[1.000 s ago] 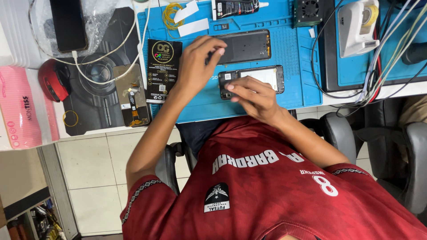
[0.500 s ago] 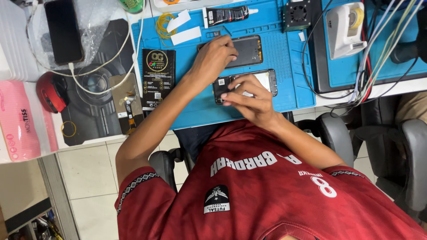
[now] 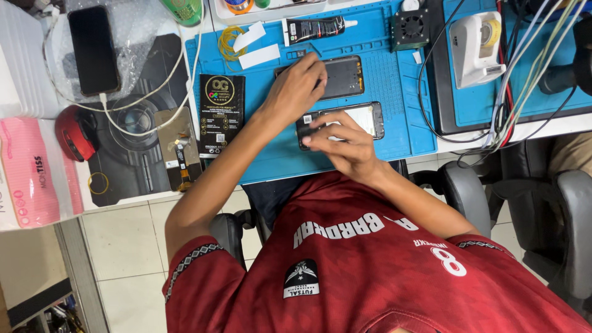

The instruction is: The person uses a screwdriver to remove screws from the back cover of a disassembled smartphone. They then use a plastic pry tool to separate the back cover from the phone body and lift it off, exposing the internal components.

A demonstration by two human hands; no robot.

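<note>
mat [image 3: 382, 132] blue | shirt [image 3: 382, 271] red | box [image 3: 222, 114] black, gold ring

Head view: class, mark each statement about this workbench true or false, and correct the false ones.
1. The left hand rests on the upper opened phone on the blue mat. True.
2. The right hand is lifted clear of the lower phone. False: its fingers touch that phone.
3. The black phone at the far left lies on the blue mat. False: it lies off the mat on clear plastic wrap.
4. A black tube lies along the mat's far edge. True.
</note>
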